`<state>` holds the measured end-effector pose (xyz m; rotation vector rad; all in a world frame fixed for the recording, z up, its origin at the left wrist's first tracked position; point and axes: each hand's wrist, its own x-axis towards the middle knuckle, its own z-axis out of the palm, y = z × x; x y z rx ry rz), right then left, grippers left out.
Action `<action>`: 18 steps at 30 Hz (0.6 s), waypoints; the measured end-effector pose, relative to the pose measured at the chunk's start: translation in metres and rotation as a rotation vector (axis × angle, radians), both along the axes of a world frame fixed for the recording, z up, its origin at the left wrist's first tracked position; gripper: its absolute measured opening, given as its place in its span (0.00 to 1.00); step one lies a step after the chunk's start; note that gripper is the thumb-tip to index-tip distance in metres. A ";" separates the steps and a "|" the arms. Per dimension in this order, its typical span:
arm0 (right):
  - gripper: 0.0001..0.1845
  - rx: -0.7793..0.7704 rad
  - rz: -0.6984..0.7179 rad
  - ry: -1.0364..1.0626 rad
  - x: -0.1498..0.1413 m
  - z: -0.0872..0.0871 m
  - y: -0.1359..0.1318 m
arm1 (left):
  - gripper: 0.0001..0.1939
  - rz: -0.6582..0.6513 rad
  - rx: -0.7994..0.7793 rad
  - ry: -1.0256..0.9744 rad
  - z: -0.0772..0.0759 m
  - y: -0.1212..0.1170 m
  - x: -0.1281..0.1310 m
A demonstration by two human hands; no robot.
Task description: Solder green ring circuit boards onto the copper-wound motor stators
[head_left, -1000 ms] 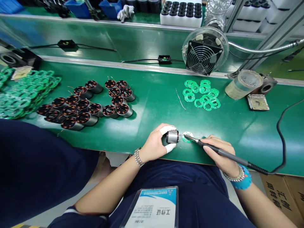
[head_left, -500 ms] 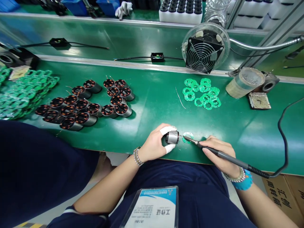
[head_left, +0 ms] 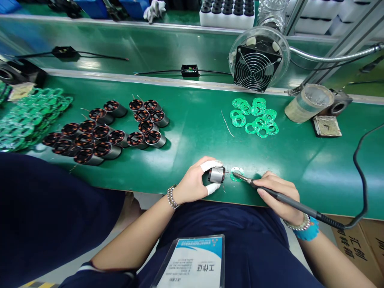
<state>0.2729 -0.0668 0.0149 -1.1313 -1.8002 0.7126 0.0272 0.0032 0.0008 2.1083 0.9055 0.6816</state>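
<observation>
Between thumb and forefinger, both in white finger covers, my left hand [head_left: 196, 182] grips a motor stator [head_left: 216, 175] lying on its side. Thin wire ends stick out of its right face toward a green ring-shaped circuit board [head_left: 237, 173] on the bench. My right hand [head_left: 280, 196] holds a soldering iron [head_left: 277, 195] like a pen. The iron's tip lies over the ring board, close to the wire ends; whether it touches them I cannot tell.
Several stators [head_left: 100, 132] stand at left, beside a heap of green boards [head_left: 33, 116]. More ring boards [head_left: 258, 114] lie at back right, near a fan [head_left: 253, 70], a cylindrical container [head_left: 309, 103] and a sponge tray [head_left: 327, 126]. The iron's cord [head_left: 361, 172] loops at right. Another person's dark-clothed leg [head_left: 54, 212] is at left.
The soldering iron's tip has moved slightly right, from the wire ends onto the ring board. My left hand keeps the stator in nearly the same place, tilted a little.
</observation>
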 end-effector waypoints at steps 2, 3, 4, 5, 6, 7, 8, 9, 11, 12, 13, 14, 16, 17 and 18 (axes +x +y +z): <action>0.10 -0.003 0.008 0.001 0.000 -0.001 0.000 | 0.22 -0.005 -0.001 -0.006 0.000 0.000 0.000; 0.10 -0.004 0.012 0.001 0.000 -0.001 0.000 | 0.22 -0.005 -0.002 -0.008 0.000 0.000 0.000; 0.10 -0.005 0.016 0.000 0.000 -0.001 0.000 | 0.22 -0.004 -0.005 -0.008 0.001 0.000 0.000; 0.10 -0.006 0.020 -0.001 0.000 -0.001 0.000 | 0.22 -0.005 -0.008 -0.008 0.001 0.000 0.000; 0.10 -0.007 0.022 -0.001 0.001 -0.002 0.000 | 0.22 -0.006 -0.009 -0.007 0.001 0.000 0.000; 0.10 -0.006 0.024 0.000 0.001 -0.002 0.000 | 0.22 -0.008 -0.010 -0.006 0.001 0.000 0.000; 0.10 -0.007 0.026 0.002 0.001 -0.002 0.000 | 0.21 -0.010 -0.011 -0.005 0.001 0.000 0.000; 0.10 -0.006 0.028 0.003 0.001 -0.002 0.001 | 0.21 -0.012 -0.010 -0.005 0.001 0.000 0.001; 0.11 -0.001 0.040 0.000 0.001 -0.002 0.001 | 0.21 -0.014 -0.004 -0.004 0.001 -0.001 0.001; 0.11 0.006 0.050 -0.002 0.001 -0.003 0.001 | 0.21 -0.015 0.000 -0.002 0.001 -0.001 0.001; 0.12 0.017 0.064 -0.006 0.001 -0.003 0.001 | 0.21 -0.016 0.005 0.001 0.001 -0.001 0.001; 0.12 0.030 0.079 -0.010 0.002 -0.003 0.001 | 0.22 -0.020 0.011 0.004 0.000 -0.001 0.001; 0.13 0.058 0.106 -0.019 0.001 -0.004 0.001 | 0.22 -0.028 0.021 0.009 0.000 -0.002 0.001; 0.13 0.069 0.114 -0.023 0.001 -0.004 0.001 | 0.22 -0.030 0.025 0.011 0.000 -0.002 0.001; 0.13 0.076 0.118 -0.028 0.001 -0.004 0.001 | 0.22 -0.032 0.027 0.013 -0.001 -0.002 0.000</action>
